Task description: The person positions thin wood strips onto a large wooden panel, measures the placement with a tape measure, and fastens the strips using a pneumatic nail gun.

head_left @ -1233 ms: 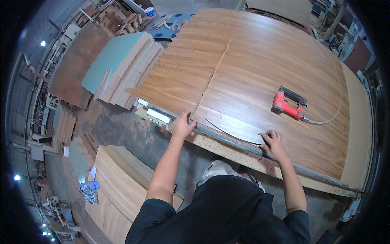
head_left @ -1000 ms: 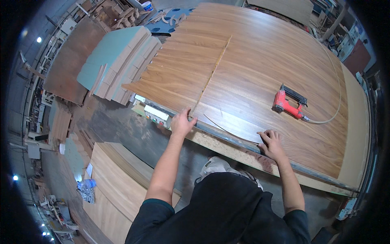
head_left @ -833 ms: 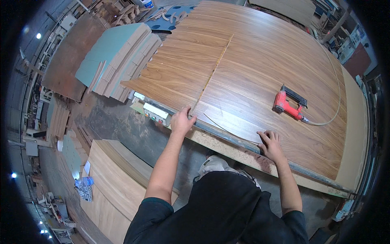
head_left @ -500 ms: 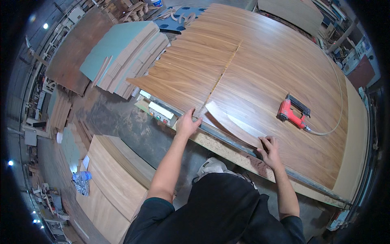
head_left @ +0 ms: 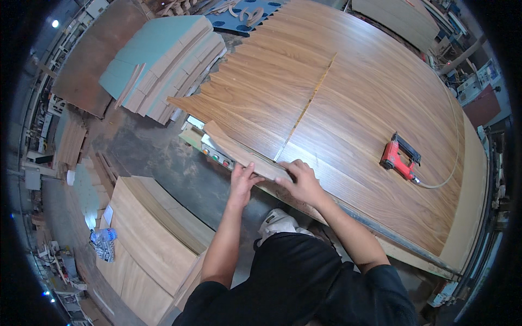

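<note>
A thin, curved wooden strip (head_left: pixel 228 145) lies slantwise along the near edge of a wood-grain panel (head_left: pixel 370 108), its far end sticking out past the edge on the left. My left hand (head_left: pixel 242 182) is closed on the strip's near side, with thumb and fingers around its edge. At the strip's right end, my right hand (head_left: pixel 300 183) grips it between thumb and fingers. Just beyond the right hand, a pale and yellowish seam line (head_left: pixel 305 108) runs away across the panel. A red nail gun (head_left: pixel 398 157) with an air hose lies on the panel to the right.
A control box with coloured buttons (head_left: pixel 217 154) sits under the table edge, left of my hands. Behind it stands a stack of teal-topped boards (head_left: pixel 152 54). Plywood sheets (head_left: pixel 141 233) are piled at lower left, beside a plastic bag (head_left: pixel 103 247). The hose (head_left: pixel 455 141) curves along the panel's right side.
The strip has moved left and now overhangs the table edge. My right hand has come left, close to my left hand, which has shifted from the table edge onto the strip.
</note>
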A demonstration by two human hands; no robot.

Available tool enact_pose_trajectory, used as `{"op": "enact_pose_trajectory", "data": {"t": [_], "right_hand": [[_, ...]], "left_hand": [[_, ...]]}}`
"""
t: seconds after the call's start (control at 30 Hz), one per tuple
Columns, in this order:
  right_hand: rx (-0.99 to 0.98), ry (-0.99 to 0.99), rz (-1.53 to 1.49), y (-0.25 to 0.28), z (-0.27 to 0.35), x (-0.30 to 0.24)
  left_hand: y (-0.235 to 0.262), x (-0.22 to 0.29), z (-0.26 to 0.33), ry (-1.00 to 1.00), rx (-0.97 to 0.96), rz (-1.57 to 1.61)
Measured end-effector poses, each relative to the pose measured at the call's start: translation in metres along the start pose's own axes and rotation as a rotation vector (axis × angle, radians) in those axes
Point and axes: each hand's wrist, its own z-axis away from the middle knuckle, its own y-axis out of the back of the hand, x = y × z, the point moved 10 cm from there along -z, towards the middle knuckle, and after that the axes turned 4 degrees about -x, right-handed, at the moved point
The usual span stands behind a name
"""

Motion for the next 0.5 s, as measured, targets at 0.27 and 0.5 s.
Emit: {"op": "enact_pose_trajectory", "data": {"t": [0.27,0.5], "right_hand": [[-0.122,-0.042,0.138,-0.032,-0.066,0.034],[0.083,-0.085,0.167,0.022,-0.063,0.072]], "left_hand": [[0.052,0.008,0.005,0.043,-0.106,0.033],[0.043,0.003,-0.027,0.095,-0.119,0.011]]}}
